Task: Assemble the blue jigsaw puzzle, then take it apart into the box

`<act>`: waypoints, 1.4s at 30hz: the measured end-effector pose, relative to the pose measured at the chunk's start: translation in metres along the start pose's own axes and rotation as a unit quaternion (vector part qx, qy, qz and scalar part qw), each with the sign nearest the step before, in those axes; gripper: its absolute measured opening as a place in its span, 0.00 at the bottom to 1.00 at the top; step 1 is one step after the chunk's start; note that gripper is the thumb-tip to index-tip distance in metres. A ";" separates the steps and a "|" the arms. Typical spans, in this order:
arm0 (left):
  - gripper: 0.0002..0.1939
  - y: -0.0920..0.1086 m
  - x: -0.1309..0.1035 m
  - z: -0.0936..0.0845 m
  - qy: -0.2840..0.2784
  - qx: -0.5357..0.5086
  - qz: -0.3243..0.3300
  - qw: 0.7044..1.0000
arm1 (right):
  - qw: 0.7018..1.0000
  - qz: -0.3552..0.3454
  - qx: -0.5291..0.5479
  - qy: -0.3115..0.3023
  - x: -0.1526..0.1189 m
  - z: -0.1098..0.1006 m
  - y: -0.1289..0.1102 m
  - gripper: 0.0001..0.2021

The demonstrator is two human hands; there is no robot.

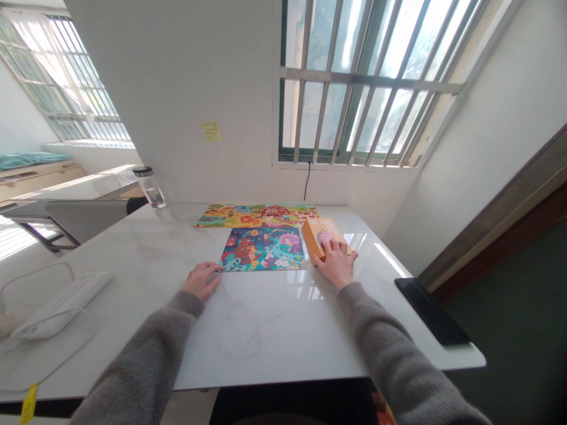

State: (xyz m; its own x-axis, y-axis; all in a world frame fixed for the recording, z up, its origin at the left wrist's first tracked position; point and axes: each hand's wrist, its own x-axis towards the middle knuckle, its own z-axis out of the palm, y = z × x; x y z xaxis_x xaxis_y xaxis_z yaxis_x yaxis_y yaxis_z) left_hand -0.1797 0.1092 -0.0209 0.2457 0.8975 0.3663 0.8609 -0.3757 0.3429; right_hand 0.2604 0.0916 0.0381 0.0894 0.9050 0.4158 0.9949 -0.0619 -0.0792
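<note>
Fingers point(328, 244) of the right hand point(337, 263) are resting spread wide over the box point(312, 234), which is sitting beneath them on the worktop point(266, 330). The left hand point(202, 280), loosely parted, is touching the blue picture point(266, 250). Both arms point(148, 339) are slanting forward. Writing on the note point(211, 131) is showing too small to read.

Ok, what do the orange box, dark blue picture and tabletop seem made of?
Orange box: probably smooth cardboard, with flat printed faces and straight edges.
Dark blue picture: likely printed paperboard, perhaps matte; it lies thin and flat.
Tabletop: glossy stone or imitation, I can't tell which; white, grey-veined, with bright reflections.
</note>
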 end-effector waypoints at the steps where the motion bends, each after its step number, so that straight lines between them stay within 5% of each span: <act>1: 0.17 -0.001 0.001 0.000 -0.005 -0.001 0.004 1.000 | 1.000 -0.002 0.000 0.000 -0.001 0.001 0.001 0.29; 6: 0.15 0.006 -0.002 -0.003 0.031 0.005 0.018 0.999 | 0.999 -0.024 0.013 0.046 -0.007 -0.003 0.002 0.30; 10: 0.14 0.037 -0.007 -0.002 0.050 -0.003 0.072 0.996 | 0.989 -0.106 0.077 0.068 -0.027 -0.014 -0.014 0.23; 16: 0.12 0.116 -0.009 0.024 0.020 -0.097 0.170 0.980 | 0.941 -0.287 0.173 -0.050 -0.074 -0.012 -0.048 0.20; 22: 0.08 0.171 -0.009 0.049 -0.059 -0.113 0.183 0.975 | 0.922 -0.277 0.239 -0.127 -0.086 -0.006 -0.053 0.17; 42: 0.07 0.168 -0.005 0.050 -0.077 -0.134 0.186 0.970 | 0.919 -0.266 0.259 -0.136 -0.087 -0.011 -0.054 0.17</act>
State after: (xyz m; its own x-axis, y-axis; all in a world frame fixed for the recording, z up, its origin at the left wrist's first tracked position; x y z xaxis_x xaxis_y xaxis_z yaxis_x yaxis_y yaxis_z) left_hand -0.0138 0.0531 -0.0083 0.5989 0.7044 0.3811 0.5582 -0.7083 0.4320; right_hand 0.1993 0.0111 0.0165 -0.4882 0.8248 0.2853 0.7327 0.5649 -0.3795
